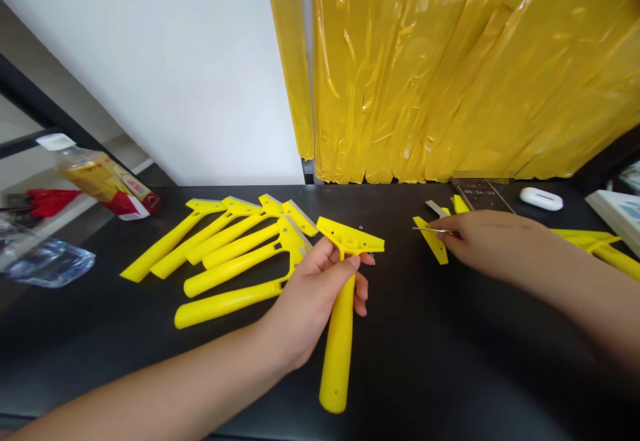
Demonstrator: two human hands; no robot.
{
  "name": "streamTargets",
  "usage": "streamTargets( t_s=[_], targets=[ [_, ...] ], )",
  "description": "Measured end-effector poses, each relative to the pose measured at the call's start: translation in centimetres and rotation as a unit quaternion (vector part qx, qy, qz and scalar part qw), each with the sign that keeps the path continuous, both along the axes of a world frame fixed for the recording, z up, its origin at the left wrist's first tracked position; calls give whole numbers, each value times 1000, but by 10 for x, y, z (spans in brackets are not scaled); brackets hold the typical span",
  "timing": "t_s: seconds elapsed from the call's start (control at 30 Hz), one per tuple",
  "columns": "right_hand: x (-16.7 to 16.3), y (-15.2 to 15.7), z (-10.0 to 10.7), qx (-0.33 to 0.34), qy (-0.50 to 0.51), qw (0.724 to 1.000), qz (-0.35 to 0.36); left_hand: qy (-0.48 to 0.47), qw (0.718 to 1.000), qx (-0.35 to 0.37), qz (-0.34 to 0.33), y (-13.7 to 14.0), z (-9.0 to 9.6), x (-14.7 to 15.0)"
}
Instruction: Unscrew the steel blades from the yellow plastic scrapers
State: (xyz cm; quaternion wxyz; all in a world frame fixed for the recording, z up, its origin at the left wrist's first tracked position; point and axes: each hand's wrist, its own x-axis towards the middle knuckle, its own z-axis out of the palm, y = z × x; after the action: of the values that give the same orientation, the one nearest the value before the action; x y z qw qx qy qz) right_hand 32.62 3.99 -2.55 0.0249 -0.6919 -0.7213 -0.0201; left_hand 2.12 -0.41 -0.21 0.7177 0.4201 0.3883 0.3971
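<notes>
Toward the desk's point(410, 348) front edge, our left hand point(315, 294) grips a yellow scraper point(337, 361); nearer the back edge, our right hand point(483, 240) pinches a thin metal piece point(434, 230).

Left fingers point(346, 268) gripping scraper point(337, 344), black tabletop point(405, 348)

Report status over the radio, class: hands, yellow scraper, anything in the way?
Left hand: gripping yellow scraper near its head. Right hand: pinching thin metal piece beside small yellow piece. Scraper row: lying beside left hand, possibly in the way.

seems small assembly workspace: black table point(410, 341), row of yellow scrapers point(233, 269)
</notes>
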Motion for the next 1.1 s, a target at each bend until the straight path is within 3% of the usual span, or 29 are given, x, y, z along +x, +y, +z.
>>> streamTargets(
  t_s=[0.1,0.23,0.4,0.5,0.63,0.73,0.93,1.1],
  targets=[
    [-2,2,6,-16,-21,1000,-2,-13,999,-11,-36,3,-2,-2],
    [7,11,13,5,-65,995,-81,-7,996,-21,-89,-1,-4,-4],
    [15,30,6,-47,-64,990,-114,19,992,9,-126,-5,-10,-4],
    [16,38,2,-64,-52,990,-118,42,991,40,-124,-1,-12,-5],
    [16,41,-1,-64,-42,988,-131,80,992,64,-71,7,-9,-7],
    [15,40,-3,-63,-30,989,-131,45,997,21,-63,7,-5,-7],
    [17,43,-11,-56,-7,991,-124,-48,982,-58,-172,-7,-14,-3],
    [17,46,-14,-53,-2,990,-129,-53,976,-77,-196,-9,-18,-1]
  ],
)
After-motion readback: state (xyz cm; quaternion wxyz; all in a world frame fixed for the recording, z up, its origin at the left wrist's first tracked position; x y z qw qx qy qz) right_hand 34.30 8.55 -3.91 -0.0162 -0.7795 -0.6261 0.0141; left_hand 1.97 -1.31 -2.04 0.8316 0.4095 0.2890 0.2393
